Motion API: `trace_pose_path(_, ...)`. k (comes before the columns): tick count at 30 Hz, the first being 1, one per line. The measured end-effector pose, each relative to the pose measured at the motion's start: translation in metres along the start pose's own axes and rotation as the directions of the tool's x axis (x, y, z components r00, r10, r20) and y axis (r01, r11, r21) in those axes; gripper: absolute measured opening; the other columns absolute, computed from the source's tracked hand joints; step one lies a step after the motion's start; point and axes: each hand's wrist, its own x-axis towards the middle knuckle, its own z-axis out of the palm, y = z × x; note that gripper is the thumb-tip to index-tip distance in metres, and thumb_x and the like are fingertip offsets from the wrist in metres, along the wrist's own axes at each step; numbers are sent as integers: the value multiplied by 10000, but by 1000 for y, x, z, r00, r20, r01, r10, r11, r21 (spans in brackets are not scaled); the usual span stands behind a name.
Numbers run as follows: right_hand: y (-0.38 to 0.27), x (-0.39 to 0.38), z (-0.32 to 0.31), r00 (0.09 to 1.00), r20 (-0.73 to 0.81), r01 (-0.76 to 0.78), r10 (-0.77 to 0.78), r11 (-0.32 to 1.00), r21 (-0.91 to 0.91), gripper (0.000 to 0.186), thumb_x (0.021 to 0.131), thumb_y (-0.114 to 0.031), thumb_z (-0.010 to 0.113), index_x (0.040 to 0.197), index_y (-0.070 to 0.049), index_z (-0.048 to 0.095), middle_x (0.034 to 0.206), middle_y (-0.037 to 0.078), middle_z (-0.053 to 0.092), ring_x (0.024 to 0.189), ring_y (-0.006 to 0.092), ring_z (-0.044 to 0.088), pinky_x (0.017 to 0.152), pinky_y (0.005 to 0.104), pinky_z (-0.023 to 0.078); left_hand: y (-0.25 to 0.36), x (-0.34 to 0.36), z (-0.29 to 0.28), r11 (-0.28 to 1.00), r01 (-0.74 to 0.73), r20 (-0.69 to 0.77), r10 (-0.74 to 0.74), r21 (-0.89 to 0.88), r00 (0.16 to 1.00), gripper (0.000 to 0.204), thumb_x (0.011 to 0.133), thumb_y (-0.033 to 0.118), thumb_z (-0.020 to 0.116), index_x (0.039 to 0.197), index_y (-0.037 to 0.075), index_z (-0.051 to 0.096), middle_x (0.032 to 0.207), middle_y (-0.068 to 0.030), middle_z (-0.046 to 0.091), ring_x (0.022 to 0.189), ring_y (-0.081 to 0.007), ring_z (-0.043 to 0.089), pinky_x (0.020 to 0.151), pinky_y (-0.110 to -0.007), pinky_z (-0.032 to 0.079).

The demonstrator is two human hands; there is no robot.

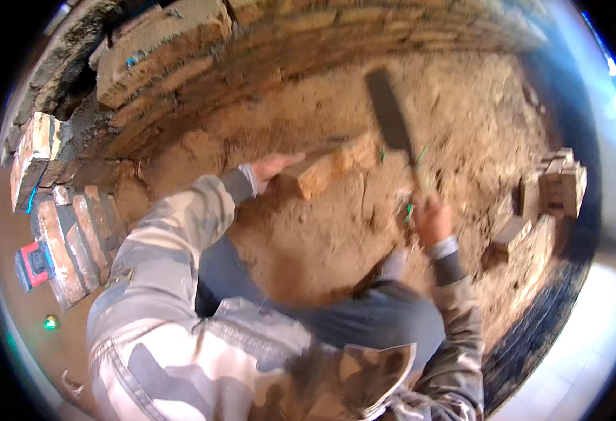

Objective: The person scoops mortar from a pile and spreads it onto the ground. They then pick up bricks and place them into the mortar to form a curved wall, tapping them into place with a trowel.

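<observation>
A long tan brick [330,167] is held over the dirt in front of me. My left hand [277,167] is closed around its left end, and the fingers are partly hidden behind it. In my right hand [433,219] is a bricklayer's knife [390,116] with a long, flat, dark blade, gripped by its pale handle. The blade points up and away, beyond the brick's right end and apart from it. Motion blurs the blade and the brick a little.
A mortared brick wall [252,67] curves along the far side. At left stand a low brick pier [76,238] and a red-and-black device [35,265]; a green light [50,322] glows below. Several bricks [560,188] are stacked at right, with a single brick [511,234] nearby.
</observation>
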Motion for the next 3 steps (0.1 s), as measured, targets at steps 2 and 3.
trace_pose_path(2, -4, 12, -39, 989, -147, -7, 26, 992, 127, 170, 1003, -170, 598, 896, -39, 591, 812, 131, 651, 619, 246, 555, 498, 418, 395, 7, -3, -12, 936, -88, -100, 129, 340, 987, 739, 943, 516, 683, 1480, 45, 489, 1531, -125, 481, 1414, -266, 439, 1156, -416, 374)
trace_pose_path(3, -2, 4, -42, 990, -133, -26, 42, 992, 121, 170, 1003, -170, 598, 896, -39, 591, 812, 131, 651, 619, 246, 555, 498, 418, 395, 4, -5, -2, 887, -80, -108, 144, 455, 984, 829, 920, 525, 707, 1521, 44, 400, 1555, -110, 444, 1421, -262, 427, 1169, -390, 353)
